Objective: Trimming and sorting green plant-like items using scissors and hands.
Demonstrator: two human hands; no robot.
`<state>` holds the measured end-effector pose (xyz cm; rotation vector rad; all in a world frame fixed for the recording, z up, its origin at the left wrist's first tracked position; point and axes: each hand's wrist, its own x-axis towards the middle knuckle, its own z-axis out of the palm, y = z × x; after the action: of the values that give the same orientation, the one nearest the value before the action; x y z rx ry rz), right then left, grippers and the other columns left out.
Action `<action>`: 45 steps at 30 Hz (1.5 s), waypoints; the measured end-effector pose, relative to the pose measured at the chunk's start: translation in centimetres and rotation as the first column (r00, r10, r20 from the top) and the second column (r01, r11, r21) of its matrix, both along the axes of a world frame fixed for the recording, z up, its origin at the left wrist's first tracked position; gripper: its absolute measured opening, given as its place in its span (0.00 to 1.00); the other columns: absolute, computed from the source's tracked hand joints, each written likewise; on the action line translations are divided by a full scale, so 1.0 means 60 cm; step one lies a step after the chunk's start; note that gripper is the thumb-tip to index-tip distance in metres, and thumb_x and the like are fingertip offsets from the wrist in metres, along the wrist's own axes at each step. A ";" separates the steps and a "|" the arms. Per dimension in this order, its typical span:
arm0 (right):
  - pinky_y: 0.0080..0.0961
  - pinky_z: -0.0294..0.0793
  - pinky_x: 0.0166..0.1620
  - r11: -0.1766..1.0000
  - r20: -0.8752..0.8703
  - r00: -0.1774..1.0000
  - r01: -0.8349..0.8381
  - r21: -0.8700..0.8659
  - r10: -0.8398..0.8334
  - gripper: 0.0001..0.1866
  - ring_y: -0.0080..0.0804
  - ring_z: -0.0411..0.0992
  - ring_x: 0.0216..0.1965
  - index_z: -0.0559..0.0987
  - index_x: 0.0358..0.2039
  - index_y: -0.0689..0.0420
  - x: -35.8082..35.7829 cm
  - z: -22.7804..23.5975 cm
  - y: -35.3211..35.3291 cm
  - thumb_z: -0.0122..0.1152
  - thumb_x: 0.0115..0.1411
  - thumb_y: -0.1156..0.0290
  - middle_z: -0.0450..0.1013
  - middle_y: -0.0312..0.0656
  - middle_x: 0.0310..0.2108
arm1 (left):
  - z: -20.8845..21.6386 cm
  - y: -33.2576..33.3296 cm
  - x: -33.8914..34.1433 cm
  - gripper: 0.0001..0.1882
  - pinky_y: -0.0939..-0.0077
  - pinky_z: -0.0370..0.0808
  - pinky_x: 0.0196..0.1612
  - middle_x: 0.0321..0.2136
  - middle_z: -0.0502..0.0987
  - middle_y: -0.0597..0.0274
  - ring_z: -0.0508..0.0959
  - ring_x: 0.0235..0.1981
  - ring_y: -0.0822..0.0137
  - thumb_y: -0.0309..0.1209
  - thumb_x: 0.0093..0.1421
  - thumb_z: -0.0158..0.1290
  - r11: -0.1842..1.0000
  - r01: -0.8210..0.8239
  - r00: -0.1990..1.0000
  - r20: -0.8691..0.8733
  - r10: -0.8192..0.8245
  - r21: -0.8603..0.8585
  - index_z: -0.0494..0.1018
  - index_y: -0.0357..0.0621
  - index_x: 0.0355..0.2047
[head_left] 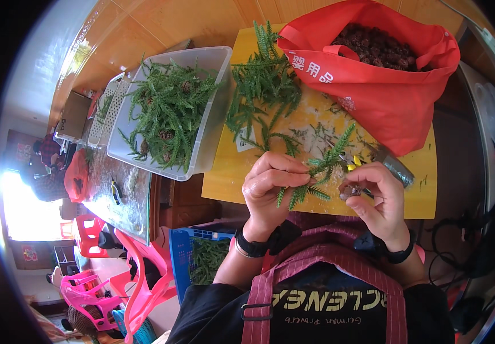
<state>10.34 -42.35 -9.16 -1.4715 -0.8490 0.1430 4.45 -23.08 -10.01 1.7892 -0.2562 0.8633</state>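
Note:
Over the near edge of a yellow board (pixel 224 183), my left hand (pixel 270 186) pinches a green artificial pine sprig (pixel 332 157) by its lower part. To its right, my right hand (pixel 386 200) holds a small brown pinecone (pixel 350 190) between thumb and fingers. The cone and the sprig are close together; I cannot tell whether they touch. Just beyond my right fingers lies a tool with yellow grips (pixel 352 164), partly hidden. A loose pile of green sprigs (pixel 264 83) lies farther back on the board.
At the back right stands a red bag (pixel 399 106) full of pinecones (pixel 373 46). Left of the board, a clear plastic bin (pixel 217 103) holds sprigs with cones. A blue basket (pixel 180 258) of greenery and pink chairs (pixel 144 286) are lower left. White bits litter the board.

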 end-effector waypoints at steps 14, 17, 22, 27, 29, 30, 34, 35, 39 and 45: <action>0.17 0.73 0.31 0.998 0.046 0.998 -0.030 -0.063 0.033 0.13 0.25 0.72 0.31 0.73 0.35 0.65 -0.008 0.013 0.010 0.64 0.50 0.77 0.69 0.45 0.35 | -0.007 -0.003 -0.002 0.14 0.74 0.72 0.35 0.28 0.73 0.60 0.74 0.31 0.66 0.13 0.41 0.60 0.988 0.036 0.999 -0.030 -0.041 -0.151 0.69 0.43 0.23; 0.17 0.73 0.31 0.993 0.108 0.994 0.028 -0.114 -0.015 0.13 0.26 0.73 0.30 0.74 0.35 0.64 -0.010 0.021 0.013 0.63 0.47 0.82 0.69 0.45 0.35 | -0.007 -0.004 -0.001 0.15 0.76 0.71 0.37 0.29 0.72 0.59 0.73 0.33 0.68 0.11 0.41 0.58 0.985 0.021 0.999 -0.036 -0.028 -0.173 0.68 0.44 0.23; 0.18 0.72 0.31 0.974 0.297 0.951 0.142 -0.175 -0.085 0.15 0.27 0.73 0.29 0.75 0.35 0.64 -0.013 0.026 0.018 0.63 0.44 0.84 0.69 0.43 0.33 | -0.006 -0.005 -0.003 0.15 0.77 0.70 0.38 0.30 0.72 0.58 0.72 0.33 0.69 0.09 0.42 0.55 0.980 0.022 0.997 -0.069 -0.036 -0.198 0.67 0.44 0.23; 0.20 0.72 0.32 0.955 0.336 0.923 0.249 -0.159 -0.185 0.20 0.30 0.72 0.29 0.73 0.39 0.62 -0.019 0.035 0.032 0.64 0.43 0.83 0.70 0.43 0.33 | -0.008 -0.014 0.000 0.11 0.79 0.72 0.34 0.32 0.74 0.59 0.74 0.31 0.69 0.16 0.43 0.61 0.969 0.029 0.999 -0.023 -0.036 -0.244 0.72 0.42 0.25; 0.20 0.72 0.33 0.958 0.330 0.925 0.248 -0.147 -0.189 0.22 0.30 0.72 0.30 0.72 0.41 0.62 -0.021 0.034 0.035 0.64 0.43 0.83 0.70 0.44 0.33 | -0.007 -0.016 -0.002 0.11 0.79 0.72 0.34 0.32 0.73 0.59 0.74 0.31 0.70 0.16 0.43 0.61 0.970 0.022 0.999 -0.026 -0.029 -0.241 0.72 0.42 0.25; 0.21 0.72 0.34 0.960 0.324 0.926 0.248 -0.133 -0.194 0.24 0.30 0.72 0.30 0.71 0.43 0.62 -0.021 0.034 0.037 0.64 0.42 0.84 0.70 0.44 0.33 | -0.009 -0.015 -0.004 0.11 0.79 0.72 0.34 0.31 0.73 0.59 0.74 0.31 0.70 0.16 0.43 0.61 0.971 0.032 0.998 -0.036 -0.042 -0.235 0.72 0.42 0.25; 0.22 0.73 0.35 0.963 0.289 0.939 0.231 -0.139 -0.184 0.27 0.30 0.73 0.31 0.69 0.46 0.63 -0.022 0.029 0.039 0.64 0.42 0.84 0.70 0.44 0.33 | -0.011 -0.017 -0.005 0.11 0.79 0.72 0.34 0.31 0.73 0.59 0.74 0.31 0.70 0.15 0.44 0.60 0.966 0.041 0.997 -0.050 -0.056 -0.257 0.72 0.41 0.25; 0.23 0.74 0.36 0.962 0.284 0.941 0.230 -0.144 -0.183 0.27 0.30 0.73 0.32 0.69 0.46 0.63 -0.022 0.027 0.040 0.64 0.42 0.85 0.70 0.44 0.33 | -0.010 -0.018 -0.004 0.11 0.79 0.72 0.34 0.31 0.73 0.59 0.74 0.31 0.70 0.15 0.44 0.60 0.966 0.041 0.997 -0.050 -0.056 -0.257 0.72 0.41 0.25; 0.22 0.73 0.30 0.960 0.330 0.918 0.263 -0.095 -0.219 0.27 0.31 0.73 0.28 0.69 0.46 0.61 -0.019 0.026 0.048 0.66 0.42 0.82 0.70 0.42 0.30 | -0.007 -0.023 -0.004 0.11 0.79 0.72 0.33 0.31 0.73 0.59 0.74 0.31 0.70 0.15 0.44 0.60 0.971 0.015 0.997 -0.066 -0.031 -0.241 0.71 0.40 0.25; 0.24 0.73 0.29 0.951 0.387 0.894 0.289 -0.113 -0.225 0.28 0.33 0.72 0.28 0.70 0.47 0.60 -0.015 0.033 0.052 0.66 0.41 0.82 0.71 0.42 0.31 | -0.009 -0.029 -0.007 0.10 0.79 0.72 0.34 0.30 0.74 0.59 0.74 0.31 0.71 0.14 0.44 0.60 0.960 0.017 0.994 -0.096 -0.046 -0.280 0.72 0.40 0.25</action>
<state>9.44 -39.25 -7.18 -1.7897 -0.9483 -0.2792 4.03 -24.80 -10.53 1.5557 -0.0908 0.7428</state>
